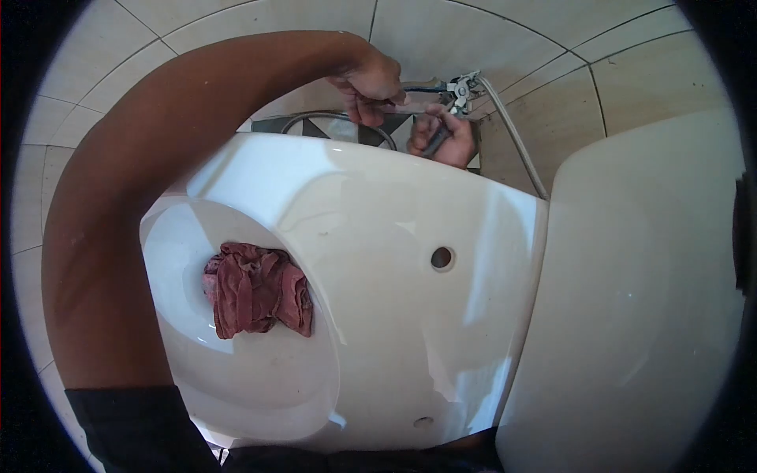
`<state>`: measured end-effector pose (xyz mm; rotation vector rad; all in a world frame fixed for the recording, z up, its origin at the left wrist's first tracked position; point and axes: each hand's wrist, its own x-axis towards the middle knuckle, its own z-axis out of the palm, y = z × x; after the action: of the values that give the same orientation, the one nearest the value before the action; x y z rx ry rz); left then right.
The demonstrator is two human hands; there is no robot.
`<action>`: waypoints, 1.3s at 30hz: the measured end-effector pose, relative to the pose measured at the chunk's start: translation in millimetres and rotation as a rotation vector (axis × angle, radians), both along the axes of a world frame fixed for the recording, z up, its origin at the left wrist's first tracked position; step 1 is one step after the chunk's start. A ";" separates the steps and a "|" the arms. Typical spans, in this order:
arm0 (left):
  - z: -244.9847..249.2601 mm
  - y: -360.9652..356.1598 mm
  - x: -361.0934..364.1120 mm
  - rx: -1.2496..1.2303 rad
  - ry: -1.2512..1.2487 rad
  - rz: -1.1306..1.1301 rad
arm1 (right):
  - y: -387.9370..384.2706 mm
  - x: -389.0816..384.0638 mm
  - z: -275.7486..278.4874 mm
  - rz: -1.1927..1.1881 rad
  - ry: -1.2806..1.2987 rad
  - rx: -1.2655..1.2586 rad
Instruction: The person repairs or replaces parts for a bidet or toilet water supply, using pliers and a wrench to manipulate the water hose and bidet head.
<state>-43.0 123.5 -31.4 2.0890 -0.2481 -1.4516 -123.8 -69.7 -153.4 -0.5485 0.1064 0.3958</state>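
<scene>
My left hand (371,83) reaches over a white toilet bowl (378,260) to the tiled wall behind it. It is closed on a grey tool handle (422,85) that points at a metal water valve (464,85). Just below, my right hand (448,140) grips the dark handles of pliers (441,134), whose jaws meet the same valve. A white flexible hose (512,134) runs from the valve down to the right, behind the bowl. The lower part of my right arm is hidden by the toilet.
A crumpled dark red rag (256,290) sits stuffed in the bowl's opening. A white cistern (646,299) stands at the right. A grey curved hose (331,120) lies on the floor behind the bowl. Beige tiles (236,24) cover wall and floor.
</scene>
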 end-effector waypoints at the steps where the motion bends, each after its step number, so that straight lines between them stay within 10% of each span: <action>1: 1.1 -2.4 -0.2 -0.001 -0.002 -0.010 | 2.9 -1.0 -1.2 -0.010 -0.002 -0.001; 3: 6.0 -3.5 -4.5 0.013 -0.020 0.044 | 21.3 -6.4 9.8 -0.176 -0.064 -0.316; 39: 33.6 -25.9 -41.0 0.442 -0.808 -0.524 | 14.3 -9.6 19.2 -0.045 -0.169 -0.262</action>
<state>-83.9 97.6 2.2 3.0717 -0.9076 -0.8638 -133.5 -55.3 -134.2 -0.8346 0.0073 0.2920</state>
